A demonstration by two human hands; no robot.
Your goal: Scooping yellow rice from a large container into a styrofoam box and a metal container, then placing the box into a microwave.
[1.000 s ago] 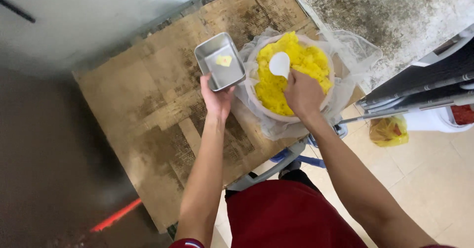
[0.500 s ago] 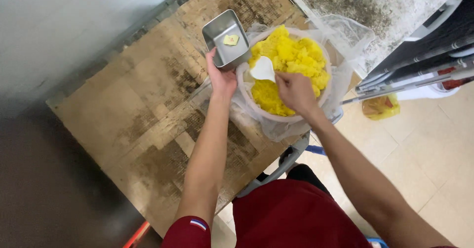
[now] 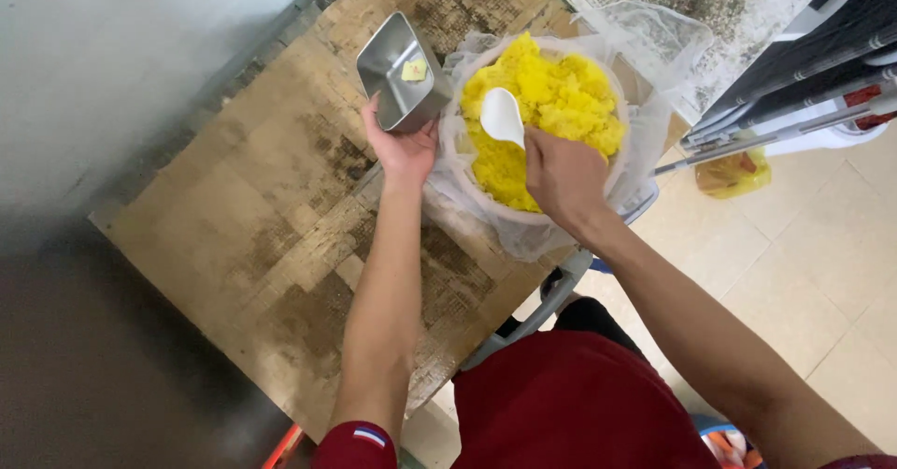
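The right hand [image 3: 561, 175] is closed around the handle of one white spoon [image 3: 502, 117]. The handle is hidden inside the fist, so only the round scoop shows. The scoop sits on a big heap of yellow rice [image 3: 551, 105]. The rice fills one round bowl [image 3: 467, 203] lined with a thin clear plastic bag [image 3: 654, 49]. The bag hides most of the bowl.

At 9 o'clock from the rice, just beside it, the left hand [image 3: 402, 147] grips the near end of one shiny metal tin [image 3: 397, 72]. The tin is a rectangle, tilted up. One small yellow bit lies inside it.

Both hands are over a worn brown wooden table [image 3: 243, 235]. The bowl sits at its far right corner.

At 3 o'clock from the bowl, one small yellowish bag [image 3: 733, 172] lies on the tiled floor [image 3: 822, 273]. What is in it is hard to make out. Grey metal bars [image 3: 775, 133] run above it, cut off at the edge.
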